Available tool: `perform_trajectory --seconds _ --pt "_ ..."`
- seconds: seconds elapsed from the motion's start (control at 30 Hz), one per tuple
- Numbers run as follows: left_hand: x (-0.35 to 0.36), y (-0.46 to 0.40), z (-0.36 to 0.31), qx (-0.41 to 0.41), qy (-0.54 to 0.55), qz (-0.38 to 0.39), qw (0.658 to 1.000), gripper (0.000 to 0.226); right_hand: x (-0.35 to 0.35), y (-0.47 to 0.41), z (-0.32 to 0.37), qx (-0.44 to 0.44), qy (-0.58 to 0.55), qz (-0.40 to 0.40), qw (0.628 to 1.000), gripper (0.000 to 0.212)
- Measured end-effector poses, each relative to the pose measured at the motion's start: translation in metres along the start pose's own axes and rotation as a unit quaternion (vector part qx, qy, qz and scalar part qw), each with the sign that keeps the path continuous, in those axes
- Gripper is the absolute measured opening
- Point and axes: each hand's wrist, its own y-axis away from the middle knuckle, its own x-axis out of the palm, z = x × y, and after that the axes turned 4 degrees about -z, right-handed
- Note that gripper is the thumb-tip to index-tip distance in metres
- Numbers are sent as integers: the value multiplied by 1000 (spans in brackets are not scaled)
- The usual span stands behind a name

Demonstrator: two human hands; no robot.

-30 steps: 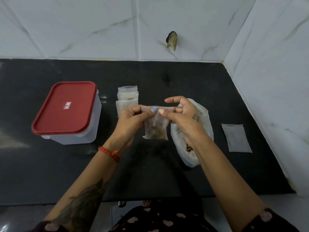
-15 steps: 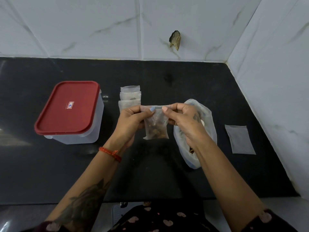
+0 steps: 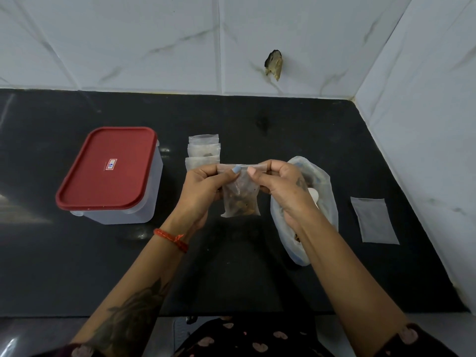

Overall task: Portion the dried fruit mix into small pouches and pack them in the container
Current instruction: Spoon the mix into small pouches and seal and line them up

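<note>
Clear pouch (image 3: 240, 199) between pinching fingers (image 3: 235, 170)

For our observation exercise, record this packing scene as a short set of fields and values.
held item: small clear pouch with dried fruit mix
left hand: pinches pouch's top strip
right hand: pinches same strip
filled pouches: stacked behind the hands
container: red lid on
bulk bag: open, under right wrist
empty pouch: flat, far right
surface: black countertop
</note>
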Motion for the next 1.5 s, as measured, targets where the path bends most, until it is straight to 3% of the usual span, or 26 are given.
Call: perform_trajectory --seconds 0.23,0.5,0.63,0.83,0.97,1.17,1.33,1.5 --pt "-5 -1 0 -41 50 36 997 17 -9 -5 0 33 -25 8 999 6" --pt "-5 0 4 -58 72 17 996 17 -8 -5 -6 33 -21 -11 999 11" --pt "-10 -3 6 -69 74 5 995 19 -7 -2 -7 66 -84 30 994 22" --pt "-13 -2 9 -71 75 18 994 21 -3 0 -11 48 -88 5 995 11" --pt "-11 0 11 -51 57 -28 997 16 1 -1 -13 51 -79 2 996 15" --pt "-14 4 10 -25 57 -60 996 12 4 -1 -17 85 -35 69 993 24" --pt "-11 9 11 20 23 -137 990 24 13 0 -23 62 -23 33 997 21" --pt "-23 23 17 31 5 -22 999 22 19 -7 -33 73 -17 -1 997 22"
